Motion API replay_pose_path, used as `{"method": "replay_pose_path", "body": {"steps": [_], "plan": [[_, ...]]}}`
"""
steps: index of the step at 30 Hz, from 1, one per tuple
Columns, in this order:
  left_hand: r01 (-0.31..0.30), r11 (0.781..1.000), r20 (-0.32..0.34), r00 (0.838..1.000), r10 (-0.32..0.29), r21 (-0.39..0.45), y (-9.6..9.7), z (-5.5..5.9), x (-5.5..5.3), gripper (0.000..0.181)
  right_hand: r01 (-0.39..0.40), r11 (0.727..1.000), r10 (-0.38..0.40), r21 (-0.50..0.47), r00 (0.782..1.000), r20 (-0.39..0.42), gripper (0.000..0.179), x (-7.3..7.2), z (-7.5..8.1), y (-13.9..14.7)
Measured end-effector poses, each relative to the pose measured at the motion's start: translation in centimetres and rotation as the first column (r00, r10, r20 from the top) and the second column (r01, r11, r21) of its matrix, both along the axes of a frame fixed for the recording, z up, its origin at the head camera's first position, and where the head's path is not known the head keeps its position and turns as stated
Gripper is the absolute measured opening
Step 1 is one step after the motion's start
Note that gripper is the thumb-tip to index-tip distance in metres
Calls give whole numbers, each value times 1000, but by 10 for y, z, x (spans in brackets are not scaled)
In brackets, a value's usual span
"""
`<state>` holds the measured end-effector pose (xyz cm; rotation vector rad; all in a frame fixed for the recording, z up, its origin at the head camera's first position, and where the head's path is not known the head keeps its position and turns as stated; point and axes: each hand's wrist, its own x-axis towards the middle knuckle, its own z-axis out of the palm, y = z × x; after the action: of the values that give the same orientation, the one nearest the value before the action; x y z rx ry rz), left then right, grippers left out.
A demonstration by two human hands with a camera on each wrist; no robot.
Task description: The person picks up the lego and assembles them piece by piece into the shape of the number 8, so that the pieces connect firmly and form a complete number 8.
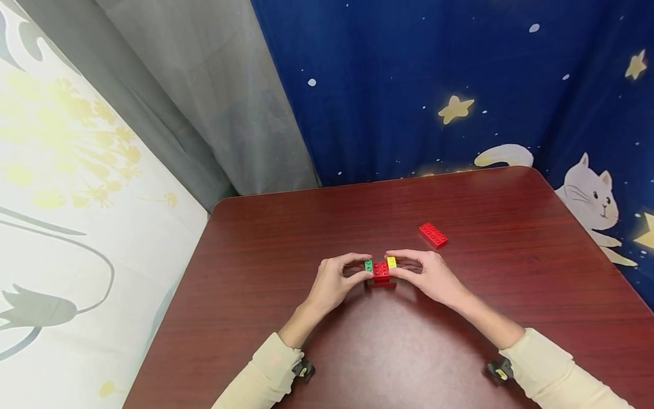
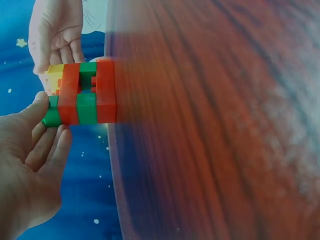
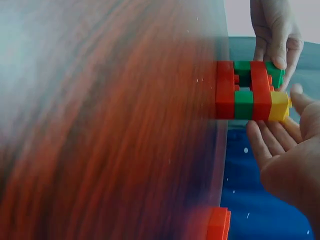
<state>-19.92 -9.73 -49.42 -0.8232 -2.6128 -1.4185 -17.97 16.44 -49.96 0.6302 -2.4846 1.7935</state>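
Note:
A small stack of toy building bricks stands on the table, with a red base brick (image 2: 106, 95), green bricks (image 2: 87, 109) at both ends above it, and another red brick (image 3: 260, 95) across them. On top sit a green brick (image 1: 368, 265) at the left end and a yellow brick (image 1: 391, 262) at the right end, with red studs showing between. My left hand (image 1: 333, 279) pinches the top green brick between thumb and fingers. Opposite it, my right hand (image 1: 431, 275) pinches the yellow brick the same way. Between the two lower green bricks a gap shows in the wrist views.
A loose red brick (image 1: 433, 234) lies on the dark wooden table (image 1: 286, 227), behind and to the right of the stack. Blue starry curtain (image 1: 388, 85) and grey curtain (image 1: 204, 85) hang beyond the table's far edge.

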Motion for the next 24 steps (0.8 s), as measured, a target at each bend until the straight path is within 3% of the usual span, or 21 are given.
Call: {"method": "replay_pose_path", "body": {"steps": [4,7,10,13,17,24], "plan": [[2,1000,-5,1000,-2,-1,1,1,0,40,12,991,-11,-134,1000,14,47,-5,1,13],[0,1000,-3,1000,0,-5,1,1,0,40,118,979,-125,-169,991,-37,50,-10,2,24],[-2,1000,8,1000,2,-10,0,2,0,40,256,959,-266,-123,961,-70,56,-16,3,37],[-3,1000,13,1000,4,-13,0,2,-1,40,338,938,-342,-70,939,-45,64,-20,2,48],[-2,1000,8,1000,2,-14,0,0,-1,39,379,925,-379,16,925,-4,71,-24,-3,60],[-1,1000,10,1000,1,-12,0,0,-1,40,430,894,-430,126,902,-27,71,-32,-13,72]]}}
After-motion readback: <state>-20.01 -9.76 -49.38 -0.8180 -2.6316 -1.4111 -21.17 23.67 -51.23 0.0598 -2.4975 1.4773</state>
